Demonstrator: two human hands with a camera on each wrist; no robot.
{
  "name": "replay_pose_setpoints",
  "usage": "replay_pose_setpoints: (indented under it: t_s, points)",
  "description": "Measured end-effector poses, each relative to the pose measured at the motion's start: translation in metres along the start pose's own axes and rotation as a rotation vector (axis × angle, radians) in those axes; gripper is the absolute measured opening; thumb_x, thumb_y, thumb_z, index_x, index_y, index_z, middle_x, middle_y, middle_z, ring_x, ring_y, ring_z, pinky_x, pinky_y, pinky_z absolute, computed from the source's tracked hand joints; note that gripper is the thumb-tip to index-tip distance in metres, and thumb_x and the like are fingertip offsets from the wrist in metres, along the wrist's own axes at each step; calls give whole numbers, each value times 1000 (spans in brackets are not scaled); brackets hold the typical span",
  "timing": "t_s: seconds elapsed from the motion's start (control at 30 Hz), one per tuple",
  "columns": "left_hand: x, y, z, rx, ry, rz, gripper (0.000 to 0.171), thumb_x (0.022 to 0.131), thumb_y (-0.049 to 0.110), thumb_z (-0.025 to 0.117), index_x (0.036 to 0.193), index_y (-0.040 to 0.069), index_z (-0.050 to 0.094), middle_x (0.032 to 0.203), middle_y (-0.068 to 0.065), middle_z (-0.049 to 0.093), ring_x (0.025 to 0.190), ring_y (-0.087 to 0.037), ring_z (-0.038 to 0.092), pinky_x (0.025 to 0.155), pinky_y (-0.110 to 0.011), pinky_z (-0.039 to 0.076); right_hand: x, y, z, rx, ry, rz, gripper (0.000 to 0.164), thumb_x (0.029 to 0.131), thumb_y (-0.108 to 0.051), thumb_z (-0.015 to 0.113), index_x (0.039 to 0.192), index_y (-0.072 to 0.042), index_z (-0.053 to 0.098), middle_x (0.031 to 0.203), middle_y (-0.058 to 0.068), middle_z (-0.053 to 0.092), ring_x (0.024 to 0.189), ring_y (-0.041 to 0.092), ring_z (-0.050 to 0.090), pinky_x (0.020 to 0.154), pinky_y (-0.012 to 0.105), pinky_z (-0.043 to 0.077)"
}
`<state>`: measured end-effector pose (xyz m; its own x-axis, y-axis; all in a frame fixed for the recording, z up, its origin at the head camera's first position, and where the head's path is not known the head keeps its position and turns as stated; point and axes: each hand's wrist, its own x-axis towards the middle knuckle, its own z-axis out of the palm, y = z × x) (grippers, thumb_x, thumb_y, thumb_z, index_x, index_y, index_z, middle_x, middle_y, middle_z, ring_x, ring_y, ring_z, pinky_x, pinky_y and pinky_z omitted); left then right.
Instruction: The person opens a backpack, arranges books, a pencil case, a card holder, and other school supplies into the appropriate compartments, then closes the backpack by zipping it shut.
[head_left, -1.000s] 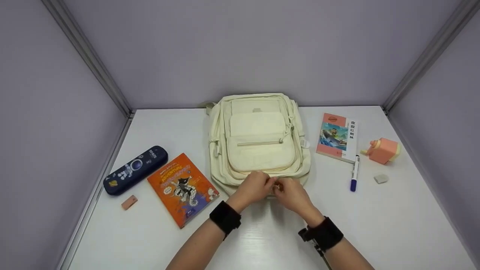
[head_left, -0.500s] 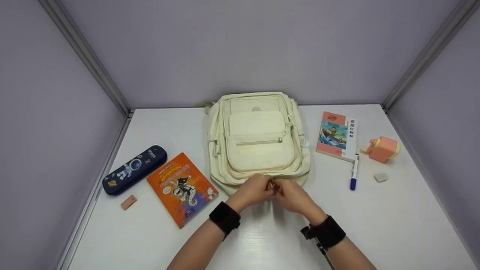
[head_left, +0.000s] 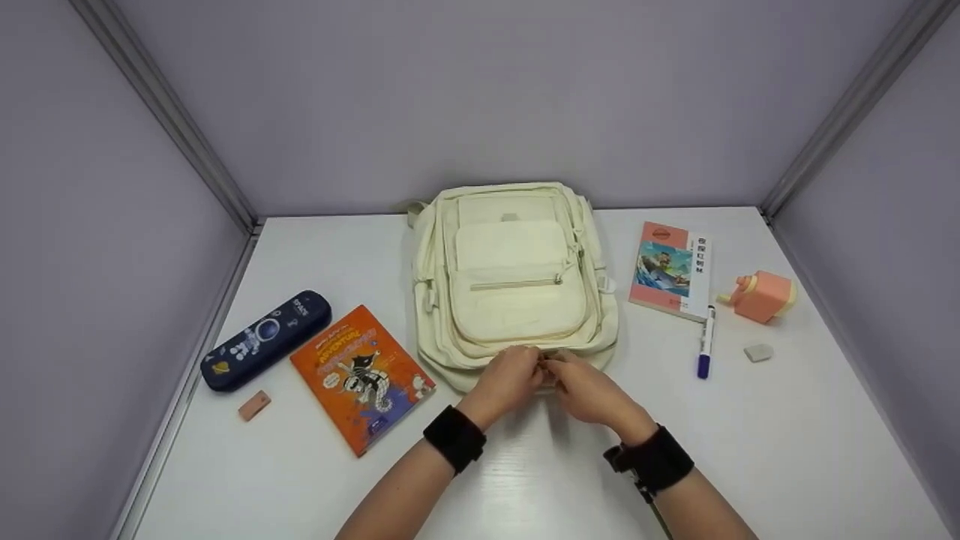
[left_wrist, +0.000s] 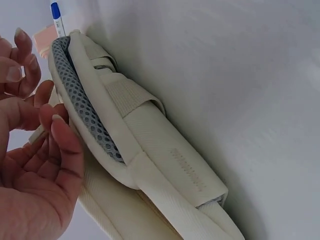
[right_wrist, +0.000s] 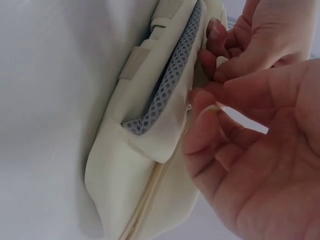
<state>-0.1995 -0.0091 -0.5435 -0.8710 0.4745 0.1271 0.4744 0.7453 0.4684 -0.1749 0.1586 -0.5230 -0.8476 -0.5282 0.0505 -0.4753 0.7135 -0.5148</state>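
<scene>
Lying at the left of a white table (head_left: 510,487) are a blue case (head_left: 266,341), a pink block (head_left: 255,406) near its lower side, and an orange book (head_left: 363,379) just beside it. Next, in the middle, the left hand (head_left: 506,379) reaches in from the near side, fingers bent, thumb and finger seeming to pinch a bit of the cream bag (head_left: 517,311) too small to make out.

The bag lies flat, pocket side up, its long axis pointing straight away from the person. Its near edge is right at both sets of fingertips, so neither hand is nearer. The right hand (head_left: 592,390) meets the left there, thumb and finger together at the edge; in the right wrist view a zip (right_wrist: 147,197) leads away from these tips.

Further right are a small book (head_left: 670,270), a marker (head_left: 706,345) by its near corner, a grey block (head_left: 758,352) and a coral sharpener (head_left: 763,296).
</scene>
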Motion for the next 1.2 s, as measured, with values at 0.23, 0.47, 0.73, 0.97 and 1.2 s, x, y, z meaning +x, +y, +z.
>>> replay_pose_setpoints:
  t_s: [0.23, 0.47, 0.73, 0.97, 1.2]
  points:
    - [0, 0, 5, 128, 54, 5, 17, 95, 19, 66, 82, 8, 67, 74, -4, 65, 67, -18, 63, 56, -31, 49, 13, 11, -1, -157, 359, -33, 29, 78, 14, 68, 102, -1, 68, 108, 16, 58, 99, 37, 56, 78, 51, 47]
    - [1, 4, 9, 248, 130, 9, 22, 93, 22, 67, 76, 10, 66, 68, -5, 65, 61, -21, 64, 50, -34, 49, 30, 30, -4, -197, 322, -88, 17, 75, 5, 81, 88, 0, 71, 119, 20, 64, 107, 39, 61, 88, 52, 48]
    - [-4, 0, 9, 304, 142, 10, 20, 95, 25, 67, 82, 10, 68, 70, -3, 65, 61, -19, 64, 50, -32, 49, 35, 42, -5, -151, 87, 35, 7, 93, -10, 67, 90, -13, 62, 87, 0, 67, 80, 21, 63, 69, 40, 50]
    - [-12, -6, 4, 206, 129, -4, 16, 94, 24, 69, 86, 10, 67, 76, -5, 68, 67, -23, 66, 53, -36, 51, 36, 46, -6, -123, -9, 75, 6, 101, -14, 57, 96, -16, 58, 85, 1, 66, 70, 19, 57, 64, 40, 47]
    - [-21, -19, -6, 170, 127, -36, 13, 93, 21, 69, 87, 10, 69, 76, -3, 69, 64, -21, 66, 53, -33, 51, 37, 49, -6, -108, -47, 59, 12, 103, -13, 52, 112, -13, 60, 96, 10, 69, 82, 28, 66, 73, 45, 52]
